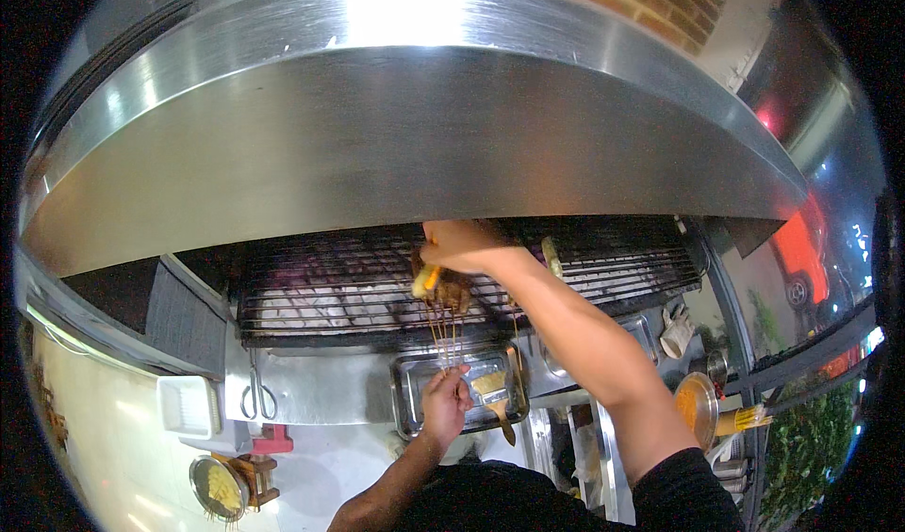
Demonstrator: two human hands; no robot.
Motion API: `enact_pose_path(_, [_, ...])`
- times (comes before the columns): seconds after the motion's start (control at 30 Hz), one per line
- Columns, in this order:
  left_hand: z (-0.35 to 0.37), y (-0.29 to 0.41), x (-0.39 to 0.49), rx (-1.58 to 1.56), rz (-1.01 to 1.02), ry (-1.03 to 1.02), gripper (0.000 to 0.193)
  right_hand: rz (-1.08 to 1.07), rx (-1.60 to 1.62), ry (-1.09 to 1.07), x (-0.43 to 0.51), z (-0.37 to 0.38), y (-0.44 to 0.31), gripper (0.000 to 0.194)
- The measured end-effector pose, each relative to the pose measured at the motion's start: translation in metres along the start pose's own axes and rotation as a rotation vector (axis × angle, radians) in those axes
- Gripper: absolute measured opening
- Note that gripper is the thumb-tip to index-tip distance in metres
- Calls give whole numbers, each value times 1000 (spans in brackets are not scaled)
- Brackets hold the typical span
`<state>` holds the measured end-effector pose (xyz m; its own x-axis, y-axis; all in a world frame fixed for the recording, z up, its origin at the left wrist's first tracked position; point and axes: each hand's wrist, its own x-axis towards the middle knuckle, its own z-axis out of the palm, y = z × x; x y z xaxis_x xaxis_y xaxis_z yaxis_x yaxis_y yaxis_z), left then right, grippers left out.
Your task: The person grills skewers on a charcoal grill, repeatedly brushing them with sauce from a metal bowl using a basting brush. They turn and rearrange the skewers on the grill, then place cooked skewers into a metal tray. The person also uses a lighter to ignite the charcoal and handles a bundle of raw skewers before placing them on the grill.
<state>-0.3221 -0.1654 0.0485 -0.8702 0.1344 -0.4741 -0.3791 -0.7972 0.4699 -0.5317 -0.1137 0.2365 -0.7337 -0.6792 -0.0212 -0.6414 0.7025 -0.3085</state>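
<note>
Over the metal tray, my left hand (445, 399) grips the lower ends of several thin skewers (447, 334). Their upper parts carry browned pieces of food (452, 296) that lie over the charcoal grill grate (297, 313). My right hand (459, 246) reaches under the hood's edge, at the skewers' far end, beside a pale and orange piece (426, 281); blur and the hood hide whether it holds anything. Below the grill, a rectangular metal tray (401, 390) bears a wide wooden-handled brush (495, 390). To the right, another long piece of food (551, 255) lies on the grate.
A stainless steel hood (424, 136) hangs low over the grill. Scissors or tongs (259, 394) and a white plastic basket (185, 406) are at the left. Gloves (676, 332) and a metal bowl of orange seasoning (696, 408) stand right. A bowl of skewered food (220, 489) sits lower left.
</note>
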Motion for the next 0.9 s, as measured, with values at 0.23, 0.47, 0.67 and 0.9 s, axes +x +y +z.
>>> enact_pose_path(0.23, [3,0,-1,-15,22,9,21,27,-8,-235,-34,-16,2,27])
enact_pose_path(0.47, [0,3,-3,-1,-23,13,22,286,-5,123,-82,-2,36,28])
enact_pose_path(0.67, [-1,2,-2,77,-10,20,27,363,83,67,-55,-6,52,36])
enact_pose_path(0.9, [-5,-3,-2,45,52,-32,26,-2,-105,712,7,12,49,28])
